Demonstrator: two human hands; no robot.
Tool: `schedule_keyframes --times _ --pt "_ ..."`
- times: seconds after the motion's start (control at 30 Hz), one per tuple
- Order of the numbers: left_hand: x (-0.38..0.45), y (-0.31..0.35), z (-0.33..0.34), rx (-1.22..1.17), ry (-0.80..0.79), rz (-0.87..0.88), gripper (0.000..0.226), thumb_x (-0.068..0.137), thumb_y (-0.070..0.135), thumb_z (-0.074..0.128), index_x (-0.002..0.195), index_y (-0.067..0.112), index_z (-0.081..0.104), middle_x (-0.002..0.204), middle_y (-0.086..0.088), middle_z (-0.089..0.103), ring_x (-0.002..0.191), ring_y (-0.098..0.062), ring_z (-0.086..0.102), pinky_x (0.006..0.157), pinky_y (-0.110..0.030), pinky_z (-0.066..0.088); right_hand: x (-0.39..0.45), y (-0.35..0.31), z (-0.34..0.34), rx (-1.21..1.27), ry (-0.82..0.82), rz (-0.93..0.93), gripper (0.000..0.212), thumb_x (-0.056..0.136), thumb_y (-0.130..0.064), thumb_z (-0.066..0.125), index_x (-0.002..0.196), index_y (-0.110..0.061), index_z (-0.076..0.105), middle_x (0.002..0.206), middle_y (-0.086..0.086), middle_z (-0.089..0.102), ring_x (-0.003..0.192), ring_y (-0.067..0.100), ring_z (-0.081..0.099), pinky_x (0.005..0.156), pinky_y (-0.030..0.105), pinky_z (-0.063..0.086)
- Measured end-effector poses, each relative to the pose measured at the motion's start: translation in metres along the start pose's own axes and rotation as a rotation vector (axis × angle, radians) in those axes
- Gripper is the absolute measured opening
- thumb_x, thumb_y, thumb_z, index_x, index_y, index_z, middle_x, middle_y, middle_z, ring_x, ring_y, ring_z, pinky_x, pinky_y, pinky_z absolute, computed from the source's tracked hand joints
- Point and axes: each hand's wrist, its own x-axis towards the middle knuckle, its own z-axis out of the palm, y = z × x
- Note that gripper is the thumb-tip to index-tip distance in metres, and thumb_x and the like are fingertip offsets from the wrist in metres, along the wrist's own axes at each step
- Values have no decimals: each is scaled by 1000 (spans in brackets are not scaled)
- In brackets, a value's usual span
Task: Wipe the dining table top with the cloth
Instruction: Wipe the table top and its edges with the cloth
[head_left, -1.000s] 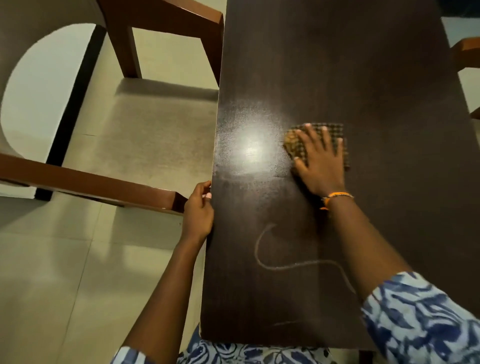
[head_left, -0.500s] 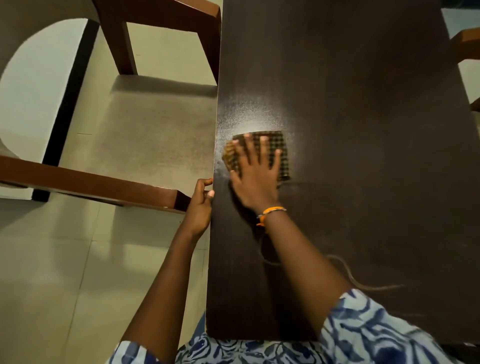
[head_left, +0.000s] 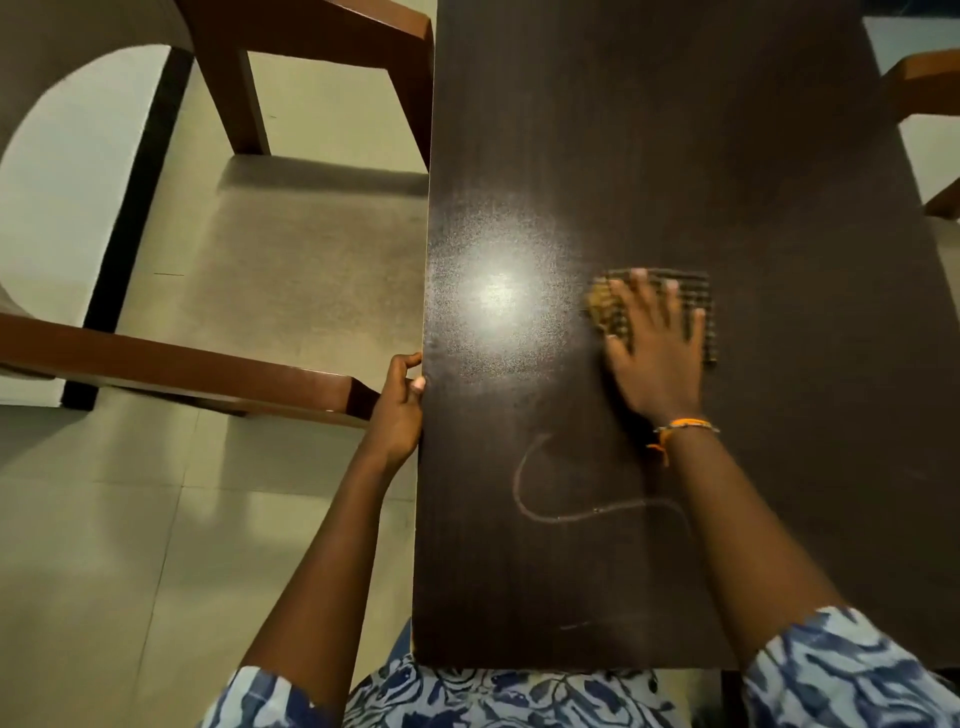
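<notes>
Right hand (head_left: 655, 353): flat, palm down, fingers straight and spread, pressing on the cloth; an orange thread band sits at the wrist.
Cloth (head_left: 701, 306): a checked brown folded piece lying flat on the worktop, mostly under the right hand, its edges showing past the fingertips and to the hand's right.
Left hand (head_left: 397, 408): at the worktop's left edge, fingers curled against that edge, well apart from the right hand.
Worktop (head_left: 675, 130): dark wood grain, with a bright glare patch between the two hands.
Streak (head_left: 524, 499): a thin pale curved line on the surface, just behind the right wrist.
Chair (head_left: 291, 260): wooden frame, padded seat, beside the left hand.
Sleeves (head_left: 852, 675): blue and white print.
</notes>
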Motion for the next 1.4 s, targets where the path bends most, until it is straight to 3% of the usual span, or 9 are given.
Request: schedule_keyframes --times 0.13,0.27,0.43,0.53,0.6,0.7,1.07,1.2,1.4 --pt "0 3 -2 6 -34 -14 29 101 19 28 129 17 36 116 -11 57 92 -17 56 56 -13 48 -8 42 -9 38 46 231 65 83 -36 37 147 -29 24 158 -4 14 146 27 5 114 57 2" --pt "-3 4 2 -29 2 -18 29 101 16 28 129 15 37 117 -12 57 94 -18 57 54 -4 47 -12 -3 3 50 127 377 63 84 -34 40 145 -26 30 158 -2 16 145 29 8 113 56 3" --pt "-10 5 8 -106 53 -52 33 101 17 29 133 11 39 120 -4 52 89 -5 55 59 -3 47 -33 -105 26 54 14 59 64 88 -40 39 148 -29 20 159 -2 9 146 29 1 112 56 -3" --pt "-16 0 12 -216 88 -123 37 101 21 29 136 17 41 130 -6 53 103 -11 54 81 -21 48 -56 -160 35 82 -38 -161 67 83 -46 18 148 -28 22 159 -1 12 146 28 3 112 55 -5" --pt "-21 -5 11 -260 104 -153 38 101 24 28 137 19 39 132 -6 52 107 -13 52 86 -27 45 -60 -165 35 79 -96 -259 70 81 -49 13 147 -29 23 159 -3 12 146 25 3 113 54 -3" --pt "-25 -6 9 -248 79 -128 38 101 25 32 137 18 41 128 -4 55 108 -15 55 77 -22 48 -55 -130 32 39 -85 -375 67 80 -46 24 145 -31 30 157 -6 20 145 24 11 114 53 7" --pt "-24 -7 5 -348 25 -180 38 99 17 39 136 20 44 121 -1 58 106 -15 56 69 -18 47 -51 42 -5 19 57 229 63 86 -37 39 146 -31 24 158 -7 16 146 24 7 115 54 6" --pt "-20 -9 -1 -356 -10 -236 38 97 14 41 134 20 49 114 -1 62 87 -7 61 55 -13 51 -52 8 5 42 108 338 62 88 -28 50 146 -26 27 158 -3 14 146 28 5 114 56 2" --pt "-24 -9 0 -375 -51 -235 40 98 14 37 136 26 44 113 4 62 90 -6 58 76 -24 44 -62 -112 30 64 23 51 65 84 -38 37 147 -26 25 159 -1 13 146 31 5 112 58 0"
